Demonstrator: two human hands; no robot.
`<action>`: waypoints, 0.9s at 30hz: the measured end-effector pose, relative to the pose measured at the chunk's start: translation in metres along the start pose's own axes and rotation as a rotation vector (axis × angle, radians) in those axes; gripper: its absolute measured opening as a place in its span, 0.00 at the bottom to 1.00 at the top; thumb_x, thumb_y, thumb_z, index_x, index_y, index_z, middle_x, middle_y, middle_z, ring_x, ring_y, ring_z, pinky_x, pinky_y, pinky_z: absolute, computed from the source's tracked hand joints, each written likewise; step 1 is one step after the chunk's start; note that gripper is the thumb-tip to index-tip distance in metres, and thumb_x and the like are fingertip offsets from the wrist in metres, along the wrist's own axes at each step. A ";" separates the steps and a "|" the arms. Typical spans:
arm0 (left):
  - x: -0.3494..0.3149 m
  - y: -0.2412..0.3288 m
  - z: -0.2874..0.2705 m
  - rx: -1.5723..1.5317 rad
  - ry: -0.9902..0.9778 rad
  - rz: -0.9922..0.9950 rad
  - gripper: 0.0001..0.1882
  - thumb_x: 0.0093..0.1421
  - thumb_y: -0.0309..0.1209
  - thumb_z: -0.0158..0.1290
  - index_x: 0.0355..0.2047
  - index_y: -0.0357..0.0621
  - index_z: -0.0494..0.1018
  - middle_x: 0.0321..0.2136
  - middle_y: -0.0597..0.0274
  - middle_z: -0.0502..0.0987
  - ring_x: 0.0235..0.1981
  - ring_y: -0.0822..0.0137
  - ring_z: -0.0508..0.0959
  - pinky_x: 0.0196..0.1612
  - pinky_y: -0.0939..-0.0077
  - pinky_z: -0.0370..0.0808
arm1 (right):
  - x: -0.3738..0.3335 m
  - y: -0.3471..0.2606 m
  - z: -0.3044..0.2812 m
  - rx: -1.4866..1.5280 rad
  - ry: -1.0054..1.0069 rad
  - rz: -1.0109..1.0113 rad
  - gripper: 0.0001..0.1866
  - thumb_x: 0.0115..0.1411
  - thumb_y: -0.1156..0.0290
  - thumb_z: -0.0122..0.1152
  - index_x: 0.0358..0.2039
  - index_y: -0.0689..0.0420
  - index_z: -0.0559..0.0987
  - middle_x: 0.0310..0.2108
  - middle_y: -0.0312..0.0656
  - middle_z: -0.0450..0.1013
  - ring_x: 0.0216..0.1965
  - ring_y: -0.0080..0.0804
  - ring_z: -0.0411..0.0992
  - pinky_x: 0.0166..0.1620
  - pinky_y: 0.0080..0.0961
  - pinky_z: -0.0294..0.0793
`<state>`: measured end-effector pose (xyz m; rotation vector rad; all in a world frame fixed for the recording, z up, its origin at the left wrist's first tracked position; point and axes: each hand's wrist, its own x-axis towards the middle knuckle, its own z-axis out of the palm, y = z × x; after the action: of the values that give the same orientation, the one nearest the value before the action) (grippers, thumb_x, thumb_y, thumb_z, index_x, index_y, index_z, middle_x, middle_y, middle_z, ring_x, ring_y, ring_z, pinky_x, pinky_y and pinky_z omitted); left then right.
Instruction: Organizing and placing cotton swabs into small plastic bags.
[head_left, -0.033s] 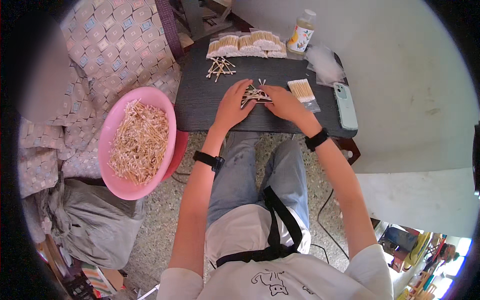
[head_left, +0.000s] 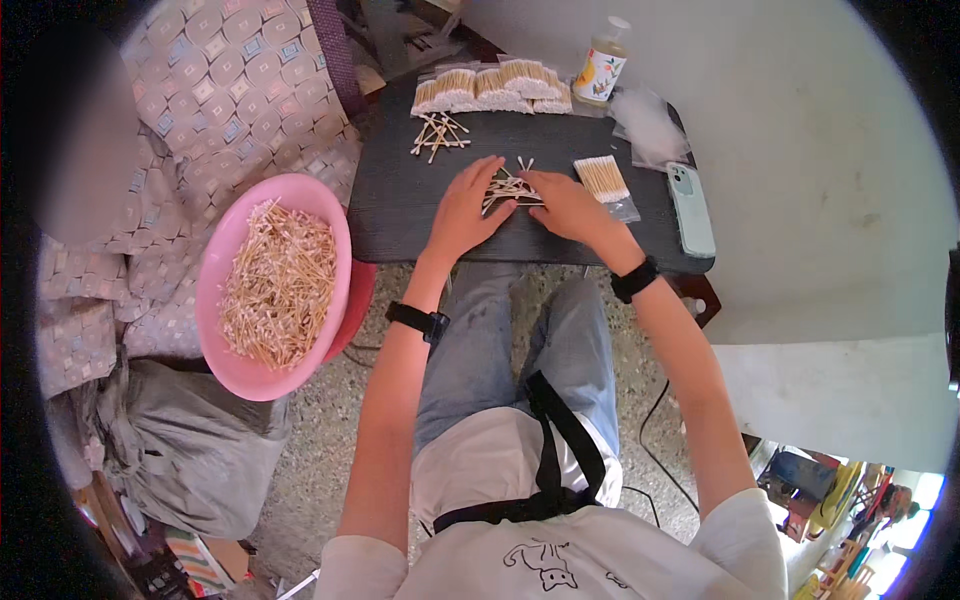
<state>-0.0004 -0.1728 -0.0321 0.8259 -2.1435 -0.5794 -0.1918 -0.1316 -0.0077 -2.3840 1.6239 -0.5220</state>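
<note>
A loose pile of cotton swabs [head_left: 511, 190] lies on the black tabletop, lying in several directions, between my two hands. On its left side, my left hand [head_left: 468, 208] rests palm down, thumb apart from the fingers. My right hand [head_left: 568, 207] curves along the right side of the pile, its thumb and fingers apart, touching the swab ends. Both hands are open around the pile; the palms' undersides are hidden. To the right of my right hand is a neat flat bundle of swabs [head_left: 602, 179] on a clear plastic bag [head_left: 625, 210].
Several filled swab bags [head_left: 490, 88] line the far edge, with loose swabs [head_left: 438, 135] before them. A bottle [head_left: 602, 62], clear bags [head_left: 650, 128] and a pale phone [head_left: 691, 210] occupy the right side. Left of the table [head_left: 395, 220], a pink basin [head_left: 222, 345] holds many swabs.
</note>
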 end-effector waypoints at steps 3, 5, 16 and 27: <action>-0.002 -0.003 -0.002 0.254 0.058 0.146 0.26 0.56 0.30 0.53 0.55 0.45 0.62 0.51 0.55 0.68 0.52 0.53 0.68 0.54 0.64 0.66 | -0.005 -0.017 0.012 -0.147 0.069 0.022 0.27 0.50 0.69 0.61 0.51 0.59 0.67 0.52 0.47 0.66 0.50 0.46 0.66 0.48 0.40 0.69; -0.001 -0.002 -0.001 0.227 0.040 0.150 0.21 0.57 0.30 0.52 0.51 0.43 0.66 0.47 0.55 0.69 0.51 0.54 0.69 0.52 0.64 0.68 | -0.005 -0.022 0.020 -0.203 0.143 0.058 0.27 0.50 0.67 0.62 0.51 0.59 0.68 0.51 0.47 0.66 0.50 0.46 0.65 0.48 0.40 0.68; 0.000 -0.003 -0.004 -0.193 0.037 0.001 0.24 0.52 0.20 0.55 0.50 0.43 0.66 0.49 0.54 0.66 0.50 0.55 0.71 0.50 0.65 0.70 | 0.004 -0.012 0.037 0.249 0.436 -0.075 0.21 0.54 0.72 0.58 0.48 0.60 0.69 0.46 0.52 0.68 0.50 0.51 0.65 0.52 0.40 0.65; -0.002 -0.004 0.010 0.406 -0.121 0.106 0.28 0.64 0.41 0.43 0.61 0.44 0.55 0.61 0.58 0.58 0.61 0.55 0.59 0.63 0.57 0.52 | -0.001 -0.010 0.046 -0.134 0.373 -0.030 0.23 0.59 0.73 0.49 0.57 0.54 0.65 0.56 0.41 0.64 0.60 0.41 0.57 0.61 0.44 0.53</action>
<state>-0.0063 -0.1729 -0.0419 0.9013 -2.4417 -0.1410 -0.1652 -0.1278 -0.0463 -2.5261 1.8218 -0.9401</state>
